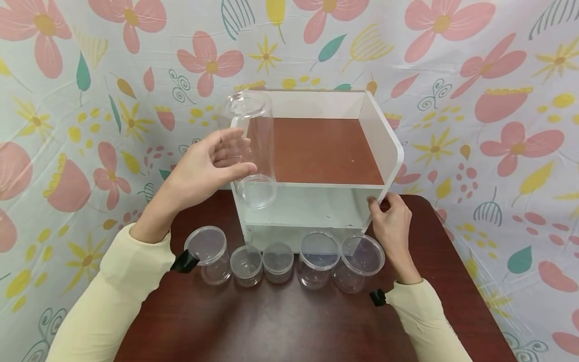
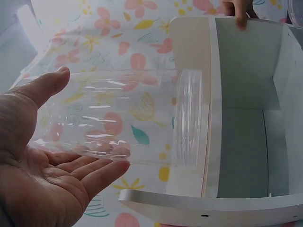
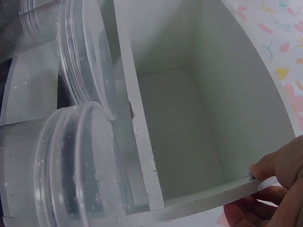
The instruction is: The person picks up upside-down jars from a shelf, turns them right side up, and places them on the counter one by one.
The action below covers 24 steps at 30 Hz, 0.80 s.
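Note:
My left hand [image 1: 199,168] holds a tall clear plastic jar [image 1: 262,151] in front of the upper left of a white shelf unit [image 1: 316,203]. Thumb and fingers lie on opposite sides of the jar, and the left wrist view shows a ridged band [image 2: 189,118] round one end. With thumb and fingers, my right hand [image 1: 392,226] grips the front edge of the unit's right side panel [image 3: 208,198]. The unit has a brown top surface [image 1: 325,151] with raised walls and two compartments below.
Several clear lidded jars stand in a row before the unit: a jar [image 1: 214,266] at left, two small ones [image 1: 246,271] in the middle, and two larger ones [image 1: 312,276] at right. The dark wooden table [image 1: 280,322] extends toward me. Flowered cloth [image 1: 497,125] hangs behind.

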Motion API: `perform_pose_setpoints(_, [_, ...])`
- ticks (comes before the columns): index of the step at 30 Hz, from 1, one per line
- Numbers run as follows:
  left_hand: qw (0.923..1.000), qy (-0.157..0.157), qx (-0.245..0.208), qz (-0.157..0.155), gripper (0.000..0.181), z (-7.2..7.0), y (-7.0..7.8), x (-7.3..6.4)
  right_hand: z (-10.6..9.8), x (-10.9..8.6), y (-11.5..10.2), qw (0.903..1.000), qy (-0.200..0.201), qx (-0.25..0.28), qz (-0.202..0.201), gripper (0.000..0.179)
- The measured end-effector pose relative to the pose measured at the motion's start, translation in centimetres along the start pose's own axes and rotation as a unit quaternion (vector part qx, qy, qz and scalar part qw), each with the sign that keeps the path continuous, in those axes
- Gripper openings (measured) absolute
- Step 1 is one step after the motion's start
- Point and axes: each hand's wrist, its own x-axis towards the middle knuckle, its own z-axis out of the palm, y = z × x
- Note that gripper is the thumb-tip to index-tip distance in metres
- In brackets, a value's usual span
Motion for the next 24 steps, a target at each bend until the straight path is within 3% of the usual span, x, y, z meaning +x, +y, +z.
perform_pose_setpoints(11, [0.9999, -0.004, -0.013, 0.002, 0.070, 0.8, -1.2, -1.9, -0.2, 0.0, -0.1, 1.0000, -0.004, 0.006, -0.002, 0.017])
perform_pose_setpoints(24, [0.9926, 0.012, -0.115, 0.036, 0.069, 3.1, -3.9, -3.5, -0.2, 0.0, -0.1, 0.9998, -0.009, 0.013, 0.013, 0.019])
